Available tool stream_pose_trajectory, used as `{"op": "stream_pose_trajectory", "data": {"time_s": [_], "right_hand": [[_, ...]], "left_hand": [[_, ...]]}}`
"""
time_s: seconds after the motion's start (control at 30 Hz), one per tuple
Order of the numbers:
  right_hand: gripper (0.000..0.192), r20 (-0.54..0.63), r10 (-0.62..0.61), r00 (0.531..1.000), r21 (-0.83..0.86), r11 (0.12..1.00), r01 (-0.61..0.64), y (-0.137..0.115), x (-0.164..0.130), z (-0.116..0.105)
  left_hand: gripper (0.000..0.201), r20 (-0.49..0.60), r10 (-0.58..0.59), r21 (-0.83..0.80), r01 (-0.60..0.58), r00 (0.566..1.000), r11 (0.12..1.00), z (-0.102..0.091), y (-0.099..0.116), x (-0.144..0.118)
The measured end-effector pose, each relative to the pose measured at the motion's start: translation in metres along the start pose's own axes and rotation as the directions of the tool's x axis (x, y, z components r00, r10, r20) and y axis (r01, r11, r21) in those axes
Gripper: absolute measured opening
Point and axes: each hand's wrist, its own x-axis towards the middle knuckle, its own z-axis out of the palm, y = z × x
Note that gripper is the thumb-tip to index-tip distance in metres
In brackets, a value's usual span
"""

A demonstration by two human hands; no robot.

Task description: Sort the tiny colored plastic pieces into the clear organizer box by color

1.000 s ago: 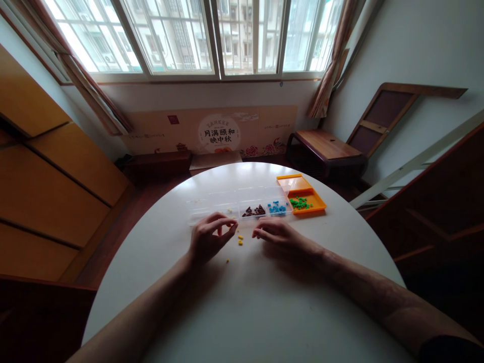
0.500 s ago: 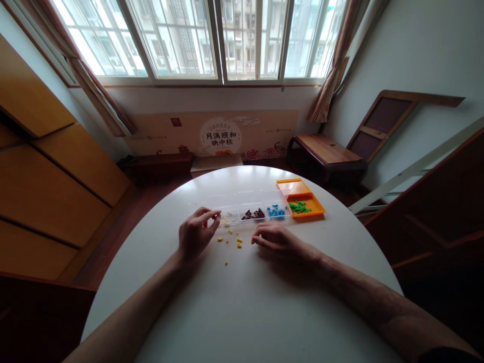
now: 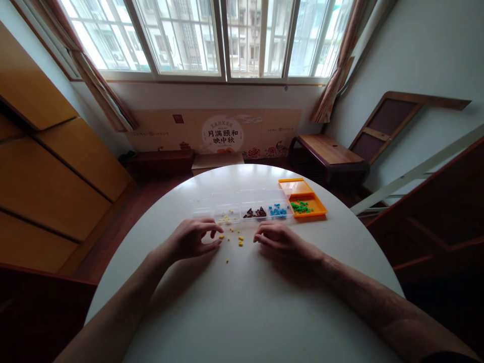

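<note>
My left hand (image 3: 193, 239) is low over the table, thumb and fingers apart, with a small yellow piece (image 3: 221, 237) by its fingertips. Several other yellow pieces (image 3: 241, 243) lie scattered between my two hands. My right hand (image 3: 278, 239) rests on the tabletop to the right of them, its fingers curled in; whatever is inside, if anything, is hidden. Just beyond both hands stands a clear plastic compartment box (image 3: 242, 221). Pale yellow pieces (image 3: 227, 217), dark brown pieces (image 3: 255, 213) and blue pieces (image 3: 278, 211) sit in separate compartments.
An orange tray (image 3: 320, 205) holding green pieces (image 3: 301, 207) stands at the box's right end. All of this is on a round white table (image 3: 234, 312). Past its far edge are a wooden bench (image 3: 328, 149) and a printed cardboard panel (image 3: 151, 133) below the window.
My left hand has come down from the pale yellow compartment toward the loose yellow pieces, and its pinched fingers have parted. The right hand stays in place. The view has shifted slightly.
</note>
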Motion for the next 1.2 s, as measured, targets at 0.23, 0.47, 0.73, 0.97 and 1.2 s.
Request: {"op": "stream_pose_trajectory", "data": {"time_s": [0.23,0.47,0.73,0.97,1.2], "right_hand": [[0.032,-0.005,0.013,1.000,-0.026,1.000,-0.013,0.000,0.000,0.000],[0.034,0.005,-0.001,1.000,-0.027,1.000,0.002,0.003,0.001,0.001],[0.035,0.006,-0.003,1.000,-0.013,1.000,0.003,-0.001,0.002,0.000],[0.029,0.010,-0.003,1.000,-0.027,1.000,0.003,0.000,0.000,0.000],[0.034,0.002,-0.001,1.000,-0.037,0.999,0.001,-0.007,0.001,-0.001]], "left_hand": [[0.017,0.030,-0.006,0.043,0.005,1.000,0.999,0.004,0.001,0.001],[0.019,-0.066,-0.021,0.050,0.025,0.998,0.998,-0.007,-0.001,0.001],[0.024,-0.303,-0.091,0.249,0.171,0.949,0.953,-0.030,-0.022,-0.010],[0.025,-0.323,-0.091,0.387,0.219,0.942,0.896,-0.027,-0.028,-0.014],[0.023,-0.321,-0.137,0.371,0.257,0.937,0.892,-0.022,-0.036,-0.019]]}}
